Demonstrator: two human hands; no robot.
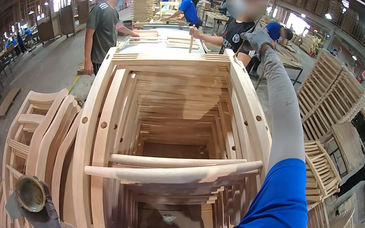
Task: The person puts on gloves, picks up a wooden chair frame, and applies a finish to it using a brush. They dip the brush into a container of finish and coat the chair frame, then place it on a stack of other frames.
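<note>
My left hand (47, 218), in a dark grey glove, holds a round cup (30, 194) at the lower left. Some brownish, see-through liquid seems to lie inside it. My right arm, in a blue sleeve and a grey arm cover, stretches far forward. At its end my gloved right hand (255, 40) is closed on a thin stick (238, 51), which points down to the far right corner of a wooden chair frame (172, 57). The stick's tip is too small to make out. This pale frame tops a deep nested stack, with round holes along its side rails.
Curved chair parts (39, 133) stand at the left, beside the stack. More frames (320, 171) and a tall pile of slats (330, 95) are on the right. Across the stack, one person (106, 24) stands left of a white-topped table (162, 45); another person (232, 35) holds an upright wooden stick.
</note>
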